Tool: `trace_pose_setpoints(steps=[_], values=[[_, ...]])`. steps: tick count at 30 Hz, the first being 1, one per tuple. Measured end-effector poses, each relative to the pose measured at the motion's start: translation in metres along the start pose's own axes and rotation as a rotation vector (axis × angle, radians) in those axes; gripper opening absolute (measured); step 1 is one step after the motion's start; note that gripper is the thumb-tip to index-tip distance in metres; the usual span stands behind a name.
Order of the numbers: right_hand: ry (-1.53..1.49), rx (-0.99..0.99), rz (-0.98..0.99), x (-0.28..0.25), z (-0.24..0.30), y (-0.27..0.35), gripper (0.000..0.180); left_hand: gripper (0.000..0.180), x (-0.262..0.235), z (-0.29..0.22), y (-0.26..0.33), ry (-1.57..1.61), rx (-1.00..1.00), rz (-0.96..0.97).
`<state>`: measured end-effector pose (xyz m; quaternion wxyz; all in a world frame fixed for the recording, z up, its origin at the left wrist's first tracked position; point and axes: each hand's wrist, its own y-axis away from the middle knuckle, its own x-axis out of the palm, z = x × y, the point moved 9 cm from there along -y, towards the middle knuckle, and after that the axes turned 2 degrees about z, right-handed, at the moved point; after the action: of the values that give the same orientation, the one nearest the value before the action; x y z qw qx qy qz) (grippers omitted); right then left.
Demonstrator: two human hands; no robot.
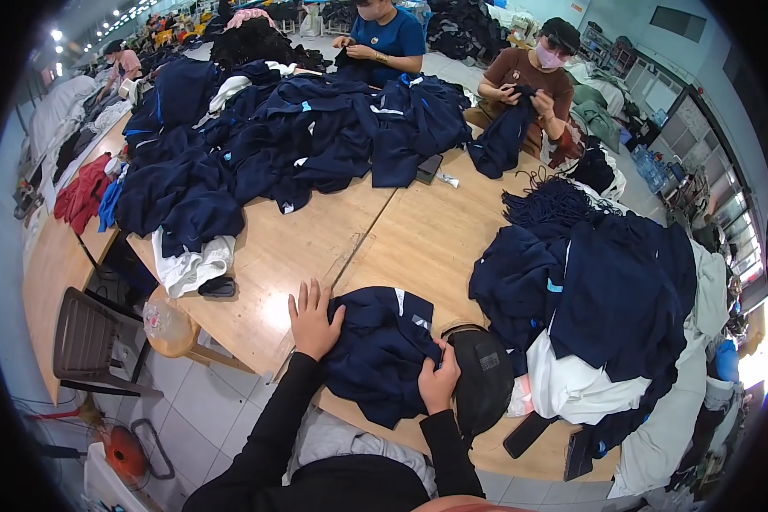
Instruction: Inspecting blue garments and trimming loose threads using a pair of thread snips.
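A navy garment (377, 350) with a white tag lies bunched on the near edge of the wooden table (333, 239). My left hand (311, 317) rests flat on its left side, fingers spread. On its right side my right hand (438, 381) pinches a fold of the fabric. A black cap (482, 375) lies right beside my right hand.
A big heap of navy clothes (290, 145) covers the far left of the table and another heap (589, 299) lies at the right. Two seated people (520, 77) handle dark garments across the table. A stool (171, 328) and a dark chair (90, 341) stand at the left.
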<state>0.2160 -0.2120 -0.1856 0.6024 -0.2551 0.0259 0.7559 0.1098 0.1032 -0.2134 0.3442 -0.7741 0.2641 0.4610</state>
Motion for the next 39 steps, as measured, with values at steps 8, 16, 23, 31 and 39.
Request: trace_pose_setpoints(steps=[8, 16, 23, 31, 39], values=[[0.041, -0.045, -0.036, -0.001, 0.003, -0.001, 0.042, 0.063, 0.012, 0.014, 0.001, 0.004, -0.022, 0.043], [0.043, 0.013, -0.001, -0.002, 0.002, 0.001, 0.036, 0.061, 0.000, 0.003, -0.002, 0.020, -0.011, 0.015], [-0.012, 0.003, -0.002, 0.003, -0.005, 0.000, 0.037, 0.062, 0.003, 0.007, 0.001, 0.046, -0.021, 0.016], [-0.012, 0.022, 0.075, -0.022, 0.018, -0.007, 0.035, 0.037, -0.014, 0.010, 0.000, 0.288, 0.018, 0.054], [0.033, -0.396, 0.050, -0.129, 0.201, -0.142, 0.034, 0.022, -0.174, -0.063, -0.121, 0.750, 0.276, -0.195]])
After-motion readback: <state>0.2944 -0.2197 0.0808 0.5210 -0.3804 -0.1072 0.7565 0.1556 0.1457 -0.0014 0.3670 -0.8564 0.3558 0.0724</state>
